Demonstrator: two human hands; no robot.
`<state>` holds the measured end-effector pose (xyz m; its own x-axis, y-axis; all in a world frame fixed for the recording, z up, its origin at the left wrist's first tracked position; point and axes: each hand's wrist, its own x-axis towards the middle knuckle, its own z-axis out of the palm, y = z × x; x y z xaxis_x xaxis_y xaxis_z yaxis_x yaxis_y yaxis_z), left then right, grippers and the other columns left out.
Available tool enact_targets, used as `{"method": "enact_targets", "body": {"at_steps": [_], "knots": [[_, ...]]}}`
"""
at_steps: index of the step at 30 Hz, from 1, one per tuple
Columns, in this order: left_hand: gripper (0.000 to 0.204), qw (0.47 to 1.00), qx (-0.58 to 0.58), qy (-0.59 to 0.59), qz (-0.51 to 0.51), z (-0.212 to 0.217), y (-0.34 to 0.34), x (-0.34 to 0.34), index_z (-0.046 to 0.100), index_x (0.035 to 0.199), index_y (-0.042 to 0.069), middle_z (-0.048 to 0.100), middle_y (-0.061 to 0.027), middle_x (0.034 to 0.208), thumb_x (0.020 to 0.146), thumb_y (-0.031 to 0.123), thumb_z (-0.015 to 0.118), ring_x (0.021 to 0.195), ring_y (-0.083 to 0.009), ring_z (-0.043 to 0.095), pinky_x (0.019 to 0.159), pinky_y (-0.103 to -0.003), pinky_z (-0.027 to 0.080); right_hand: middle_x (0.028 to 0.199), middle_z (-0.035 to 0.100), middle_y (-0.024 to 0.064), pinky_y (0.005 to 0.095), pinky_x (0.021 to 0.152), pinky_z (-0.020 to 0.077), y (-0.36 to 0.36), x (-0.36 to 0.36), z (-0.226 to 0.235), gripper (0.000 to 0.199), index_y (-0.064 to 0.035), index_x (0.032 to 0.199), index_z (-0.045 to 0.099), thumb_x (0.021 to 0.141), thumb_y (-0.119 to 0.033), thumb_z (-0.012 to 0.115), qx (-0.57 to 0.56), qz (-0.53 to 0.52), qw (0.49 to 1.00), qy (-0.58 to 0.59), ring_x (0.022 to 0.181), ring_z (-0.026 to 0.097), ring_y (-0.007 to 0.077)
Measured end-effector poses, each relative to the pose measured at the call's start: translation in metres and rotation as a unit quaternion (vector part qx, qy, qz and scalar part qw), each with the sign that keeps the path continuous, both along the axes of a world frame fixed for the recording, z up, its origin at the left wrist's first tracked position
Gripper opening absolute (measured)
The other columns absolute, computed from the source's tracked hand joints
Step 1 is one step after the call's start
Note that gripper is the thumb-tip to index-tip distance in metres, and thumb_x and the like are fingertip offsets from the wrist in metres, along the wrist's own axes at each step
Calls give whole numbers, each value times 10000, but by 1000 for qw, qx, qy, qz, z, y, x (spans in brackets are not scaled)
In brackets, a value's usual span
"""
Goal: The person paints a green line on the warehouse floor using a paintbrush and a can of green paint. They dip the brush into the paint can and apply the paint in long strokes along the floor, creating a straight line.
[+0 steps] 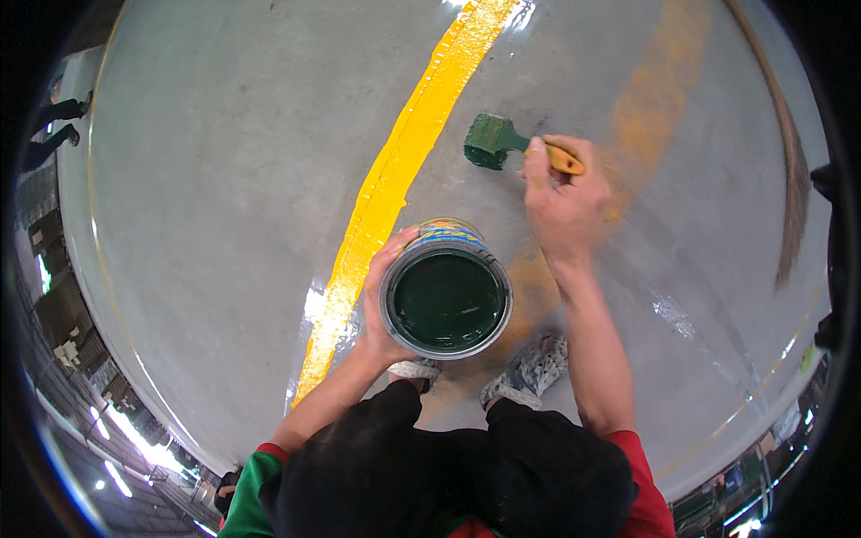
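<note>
Person standing on a grey floor [224, 224], arms reaching down in front of dark trousers [359, 462]. Left hand [381, 300]: clamped on the left side of a round metal can [451, 230], thumb and fingers curled around its wall. Can is open at the top, its label blue and yellow, with dark green paint [448, 300] inside. It is held in front of the knees, mouth facing up toward the person.

Right hand [569, 193]: fingers closed on the yellow-orange handle of a flat brush [508, 141]. Bristles and the metal band are coated green, pointing left — toward a glossy yellow stripe [404, 170] with slightly ragged edges. Brush is apart from the can, ahead of it and to the right; from here I cannot tell whether the bristles touch the floor.

A faded orange band [659, 90] runs along the floor right of the stripe, passing under the right hand. Two speckled shoes [534, 372] show below the can. Far right, a long brown broom-like thing [789, 179]; far left, another person's dark-clad legs [58, 125] — partly cut off.
</note>
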<state>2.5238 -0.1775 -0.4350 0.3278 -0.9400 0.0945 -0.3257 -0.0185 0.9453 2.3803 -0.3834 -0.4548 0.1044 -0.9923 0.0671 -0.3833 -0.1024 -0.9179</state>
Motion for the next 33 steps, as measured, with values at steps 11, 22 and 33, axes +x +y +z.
{"method": "enact_targets", "body": {"at_steps": [11,22,33], "knots": [[1177,1000,-28,3,-10,-2,-1,-5,324,1472,63,467,-258,1453,532,290,993,1356,-418,482,1169,-555,339,832,684,103,328,637,533,10,-6,-1,134,-20,922,657,900,-132,727,-2,36,998,46,687,667,192],[1214,999,4,33,-8,-2,2,-7,317,1490,74,463,-244,1456,516,311,1001,1370,-414,464,1170,-539,345,787,688,98,313,622,531,15,-30,-14,123,-18,943,661,917,-126,714,9,-39,998,46,669,666,166],[1268,1000,6,21,-16,-3,-2,-12,253,1514,89,414,-262,1484,517,290,1010,1390,-401,436,1162,-515,364,880,659,131,368,627,536,43,-147,27,90,-26,959,650,911,-83,700,-133,-29,942,308,722,655,249]]}}
